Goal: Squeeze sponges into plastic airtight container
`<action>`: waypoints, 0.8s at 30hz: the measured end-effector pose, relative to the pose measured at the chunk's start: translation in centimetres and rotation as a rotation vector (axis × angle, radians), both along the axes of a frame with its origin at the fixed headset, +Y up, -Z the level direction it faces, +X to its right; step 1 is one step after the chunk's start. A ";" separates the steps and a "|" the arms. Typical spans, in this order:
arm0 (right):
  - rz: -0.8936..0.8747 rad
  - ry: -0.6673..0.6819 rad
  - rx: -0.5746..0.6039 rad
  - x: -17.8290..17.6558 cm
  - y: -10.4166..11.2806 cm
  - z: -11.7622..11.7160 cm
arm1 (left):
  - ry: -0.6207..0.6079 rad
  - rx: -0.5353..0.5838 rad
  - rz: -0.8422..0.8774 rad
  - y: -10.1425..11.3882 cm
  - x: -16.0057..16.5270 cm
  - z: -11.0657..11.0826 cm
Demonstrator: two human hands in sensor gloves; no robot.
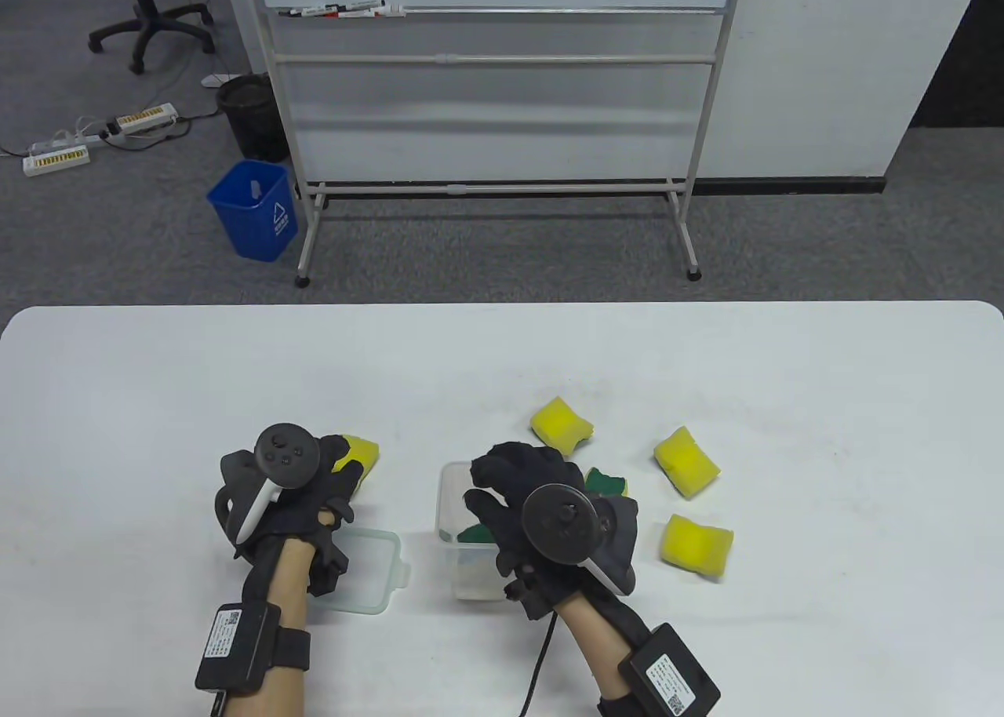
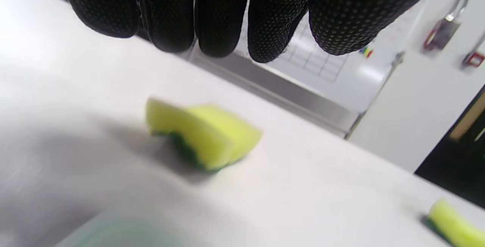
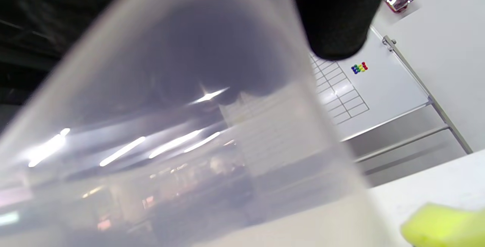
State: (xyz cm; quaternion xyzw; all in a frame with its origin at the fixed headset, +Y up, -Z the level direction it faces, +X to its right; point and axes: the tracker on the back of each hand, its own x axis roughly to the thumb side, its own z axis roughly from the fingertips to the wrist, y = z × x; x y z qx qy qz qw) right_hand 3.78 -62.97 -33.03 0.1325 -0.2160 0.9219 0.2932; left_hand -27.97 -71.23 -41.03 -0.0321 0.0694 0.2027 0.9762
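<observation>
A clear plastic container (image 1: 459,576) stands at the table's front centre. My right hand (image 1: 490,489) is curled over its opening and presses a green-backed sponge (image 1: 474,533) down into it. In the right wrist view the container wall (image 3: 189,133) fills the frame, with dark fingers showing through it. My left hand (image 1: 345,466) hovers with its fingers spread over a yellow sponge (image 1: 362,449). In the left wrist view that sponge (image 2: 201,137) lies on the table, apart from the fingertips (image 2: 219,31). The container lid (image 1: 365,568) lies under my left wrist.
Several more yellow sponges lie right of the container: one behind (image 1: 561,424), two at the right (image 1: 686,460) (image 1: 696,543), and one green side up (image 1: 608,482) beside my right hand. A whiteboard stand (image 1: 502,187) stands beyond the table's far edge.
</observation>
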 end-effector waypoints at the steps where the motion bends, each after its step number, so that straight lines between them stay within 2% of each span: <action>1: -0.008 0.001 0.002 0.0 0.1 0.0 | -0.010 -0.017 -0.004 -0.4 0.0 -0.1; 7: -0.034 0.009 0.012 0.2 0.5 0.3 | -0.119 -0.127 -0.018 -2.8 0.1 -0.8; 15: -0.039 0.021 -0.005 0.2 0.5 0.2 | -0.137 -0.221 -0.007 -4.2 0.4 -1.3; 24: -0.061 0.021 -0.006 0.4 0.5 0.1 | -0.098 -0.132 0.013 -3.9 0.3 -1.5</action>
